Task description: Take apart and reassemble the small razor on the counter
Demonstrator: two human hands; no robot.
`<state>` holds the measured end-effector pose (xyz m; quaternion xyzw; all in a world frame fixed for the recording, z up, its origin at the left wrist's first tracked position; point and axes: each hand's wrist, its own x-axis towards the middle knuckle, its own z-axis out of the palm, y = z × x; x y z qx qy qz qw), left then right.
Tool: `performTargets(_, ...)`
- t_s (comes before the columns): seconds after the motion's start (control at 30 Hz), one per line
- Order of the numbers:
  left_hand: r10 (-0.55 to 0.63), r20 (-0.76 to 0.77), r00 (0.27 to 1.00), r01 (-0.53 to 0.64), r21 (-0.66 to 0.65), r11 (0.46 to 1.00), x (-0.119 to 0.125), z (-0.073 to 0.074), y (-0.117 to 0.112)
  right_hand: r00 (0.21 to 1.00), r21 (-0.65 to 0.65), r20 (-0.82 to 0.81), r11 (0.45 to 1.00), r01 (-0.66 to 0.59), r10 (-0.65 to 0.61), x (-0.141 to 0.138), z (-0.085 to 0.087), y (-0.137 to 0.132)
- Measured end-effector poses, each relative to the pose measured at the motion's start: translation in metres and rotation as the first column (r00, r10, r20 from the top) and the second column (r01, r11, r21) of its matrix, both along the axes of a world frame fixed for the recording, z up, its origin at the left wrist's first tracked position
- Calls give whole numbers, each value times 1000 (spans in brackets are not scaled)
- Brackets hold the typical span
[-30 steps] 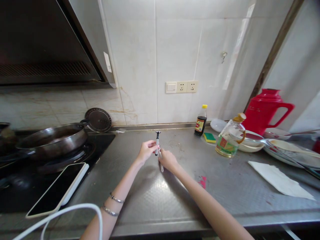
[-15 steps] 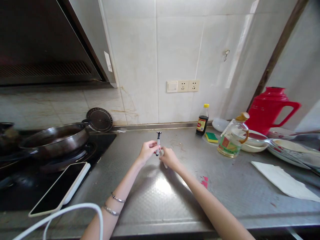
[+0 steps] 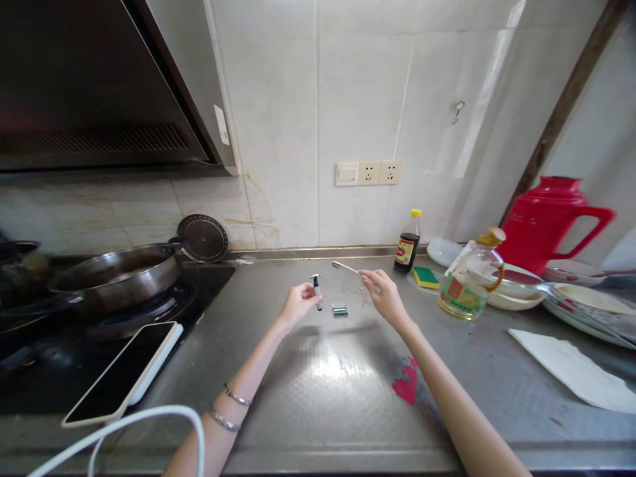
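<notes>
My left hand (image 3: 298, 303) is closed around a small black and silver tool (image 3: 317, 291), held upright above the steel counter (image 3: 322, 397). A short way to the right, my right hand (image 3: 385, 295) pinches a thin pale strip (image 3: 344, 267) that points left toward the tool. Between the two hands a small dark green piece (image 3: 340, 311) lies on the counter. The hands are apart and do not touch.
A wok (image 3: 116, 275) sits on the stove at left, with a phone (image 3: 126, 371) and a white cable (image 3: 134, 424) in front. At right stand a sauce bottle (image 3: 408, 245), a sponge (image 3: 426, 277), an oil bottle (image 3: 470, 285), a red jug (image 3: 549, 218), plates (image 3: 586, 308) and a paper sheet (image 3: 576, 371).
The hands, joined on the tool before, have come apart. My right hand moved right and up with the pale strip. The small green piece now lies on the counter.
</notes>
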<state>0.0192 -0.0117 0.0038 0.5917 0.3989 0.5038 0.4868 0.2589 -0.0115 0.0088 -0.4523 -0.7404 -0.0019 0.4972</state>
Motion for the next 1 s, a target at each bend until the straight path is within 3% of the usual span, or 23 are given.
performTargets(0.13, -30, -14, 999, 30, 41, 999, 2, -5, 3, 996, 117, 71, 992, 47, -56, -1, 12, -15)
performTargets(0.4, -20, -245, 969, 64, 174, 983, 5, -4, -6, 976, 266, 195, 963, 44, -98, -16, 24, -35)
performTargets(0.67, -32, -296, 955, 85, 169, 982, 5, 0, -10, 954, 285, 291, 958, -18, -69, -1, 22, -34)
performTargets(0.8, -55, -294, 954, 107, 162, 981, 4, -4, -7, 966, 301, 244, 954, 9, -86, 11, 20, -31)
performTargets(1.0, -103, -278, 955, 145, 136, 980, 7, -11, -5, 962, 286, 263, 958, -3, -76, -1, 17, -38)
